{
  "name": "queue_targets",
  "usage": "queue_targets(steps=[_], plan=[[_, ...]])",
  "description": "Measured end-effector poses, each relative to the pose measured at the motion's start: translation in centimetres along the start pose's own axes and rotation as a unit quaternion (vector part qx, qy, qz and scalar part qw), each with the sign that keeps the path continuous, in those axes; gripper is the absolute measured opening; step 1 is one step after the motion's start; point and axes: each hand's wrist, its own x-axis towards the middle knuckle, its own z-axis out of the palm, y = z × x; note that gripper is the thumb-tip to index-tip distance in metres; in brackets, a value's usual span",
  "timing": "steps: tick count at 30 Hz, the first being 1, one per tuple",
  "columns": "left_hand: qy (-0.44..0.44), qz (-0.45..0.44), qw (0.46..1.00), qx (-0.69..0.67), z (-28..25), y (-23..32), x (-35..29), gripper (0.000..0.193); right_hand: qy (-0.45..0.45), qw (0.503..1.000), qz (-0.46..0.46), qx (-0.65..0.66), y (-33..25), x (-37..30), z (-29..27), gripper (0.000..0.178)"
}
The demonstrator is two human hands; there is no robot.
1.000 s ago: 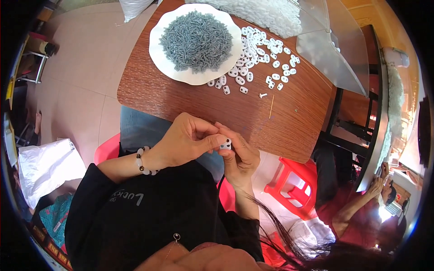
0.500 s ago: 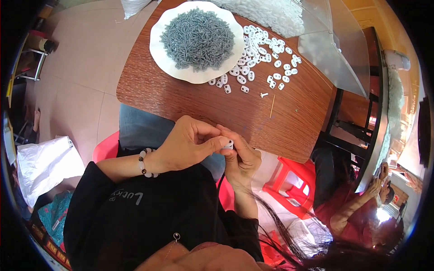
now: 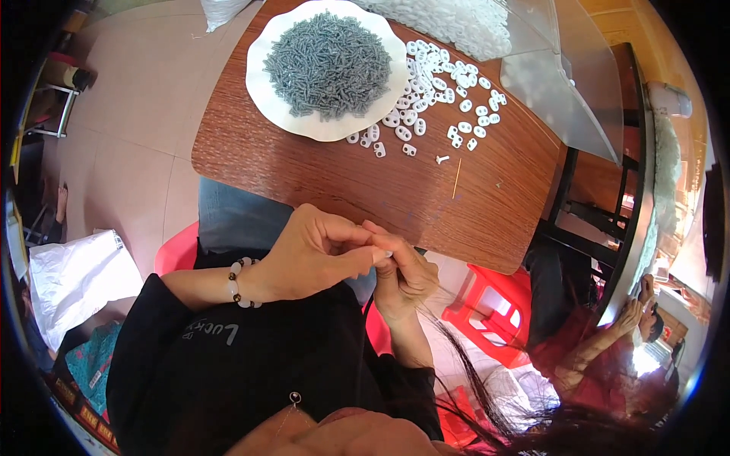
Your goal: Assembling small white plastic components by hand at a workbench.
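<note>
Pinching a small white piece (image 3: 388, 254), the left hand (image 3: 323, 254) and right hand (image 3: 407, 277) meet at the fingertips by the table's (image 3: 304, 171) near edge. Both grips are closed, thumbs brought up to fingers; only a sliver of the piece shows between them, and how much of it each hand bears I cannot tell. A bracelet (image 3: 234, 285) circles the wrist left of the grip. Beyond the grip and to its left, a plate (image 3: 258, 95) holds heaped grey bits (image 3: 328, 68). Beyond and slightly right, white parts (image 3: 420, 126) lie scattered, some touching, others apart. Nearer the grip, also to its right, are a white peg (image 3: 442, 159) and, just beside that, a thin stick (image 3: 457, 178). A red stool (image 3: 490, 315) stands right of the grip, below table level.
</note>
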Motion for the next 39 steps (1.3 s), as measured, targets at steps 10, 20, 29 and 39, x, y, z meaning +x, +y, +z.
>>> queue_targets(steps=[10, 20, 29, 39], plan=[[-0.042, -0.090, 0.994, -0.034, -0.5, 0.8, 0.5, 0.016, -0.040, 0.999, -0.005, 0.000, -0.6, 1.0, -0.6, 0.046], [-0.053, -0.099, 0.992, -0.066, -0.2, 1.0, 0.7, 0.014, -0.019, 0.999, -0.016, 0.022, -0.3, 0.8, -0.2, 0.039], [-0.039, -0.074, 0.994, -0.064, 0.1, -0.3, 1.2, 0.019, -0.013, 0.999, -0.004, 0.034, 0.4, 1.0, -0.5, 0.040], [-0.047, -0.034, 0.998, 0.003, 0.5, -1.1, 3.0, 0.023, -0.069, 0.982, 0.043, 0.168, 2.0, 1.8, -2.9, 0.061]])
